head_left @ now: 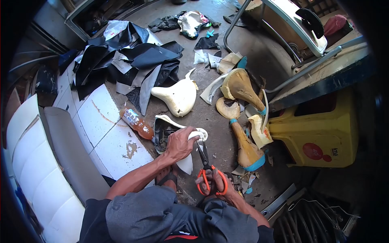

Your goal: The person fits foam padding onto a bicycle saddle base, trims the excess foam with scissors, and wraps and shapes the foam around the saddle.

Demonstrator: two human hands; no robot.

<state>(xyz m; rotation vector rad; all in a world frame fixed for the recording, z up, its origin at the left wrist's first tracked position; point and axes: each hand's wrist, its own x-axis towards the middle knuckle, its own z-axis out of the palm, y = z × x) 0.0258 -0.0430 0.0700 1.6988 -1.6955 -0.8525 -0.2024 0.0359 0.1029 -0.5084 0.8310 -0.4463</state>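
My left hand (pixel 180 143) is closed on the curled white foam edge (pixel 199 133) of an upturned bicycle saddle (pixel 163 130), whose black hollow underside shows. My right hand (pixel 214 183) has its fingers through the orange handles of a pair of scissors (pixel 205 160). The dark blades point away from me, slightly apart, with their tips at the foam edge; whether foam lies between them I cannot tell. Just beyond my left hand lies a cream foam saddle (pixel 178 96). A bottle of brown liquid (pixel 137 124) rests on its side left of the upturned saddle.
Worn saddle pads (pixel 243 87) and foam scraps (pixel 259 131) lie to the right, before a yellow plastic stool (pixel 316 137). Black sheet material (pixel 133 56) is heaped at the back left. A white padded seat (pixel 40 162) stands at my left. A metal-legged chair (pixel 279 36) is at the back right.
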